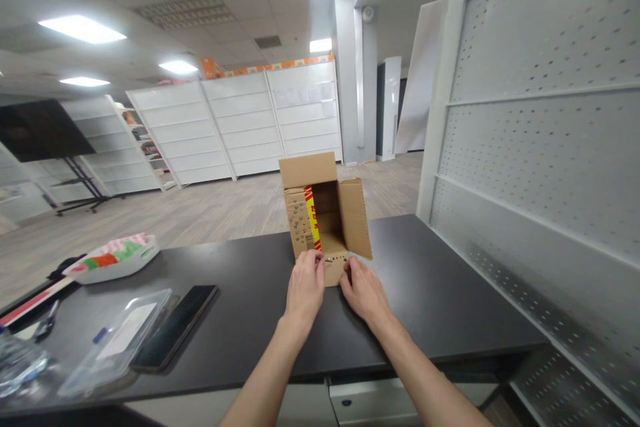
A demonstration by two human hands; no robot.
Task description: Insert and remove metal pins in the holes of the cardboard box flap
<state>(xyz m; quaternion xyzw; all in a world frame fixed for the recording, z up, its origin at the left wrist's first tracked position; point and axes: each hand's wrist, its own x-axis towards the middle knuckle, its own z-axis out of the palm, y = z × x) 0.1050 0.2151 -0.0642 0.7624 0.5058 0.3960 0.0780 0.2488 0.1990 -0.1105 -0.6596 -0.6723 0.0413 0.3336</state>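
An open cardboard box [327, 213] stands on the dark table with its opening towards me and its flaps spread out. Yellow and red tape [312, 217] runs down beside the left flap [297, 223], which bears many small dark spots. The bottom flap [334, 275] hangs down in front, with a row of small dark marks or holes near its top. My left hand [306, 280] is closed in a pinch at this flap's left side; what its fingertips hold is hidden. At the right side, my right hand [364, 285] is also closed, fingers curled at the flap's edge, their contents unclear.
Left on the table [240, 300] lie a black phone [175, 328], a clear plastic case [123, 340], a white basket [120, 265] with colourful cloth-like contents and a clear plastic item [20, 363]. A white perforated panel [540, 133] borders the right side.
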